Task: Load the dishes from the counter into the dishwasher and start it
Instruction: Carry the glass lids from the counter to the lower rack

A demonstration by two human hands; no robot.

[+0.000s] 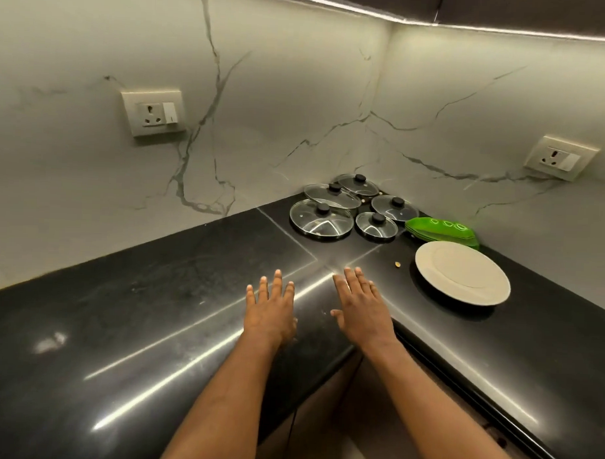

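Both hands, left hand point(270, 309) and right hand point(363, 308), flat, fingers spread, holding nothing.
White plate point(462, 272) lies right of, nearer, the right hand.

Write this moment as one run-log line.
left hand: open, empty | right hand: open, empty | black counter: white plate, stacked green plates, five glass lids | dishwasher: not in view

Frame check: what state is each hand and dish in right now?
Left hand: open, fingers straight, empty.
Right hand: open, fingers straight, empty.
White plate: flat on the counter, untouched.
Green plates: stacked, on the counter.
Glass lids: five, knobs up, lying on the counter.
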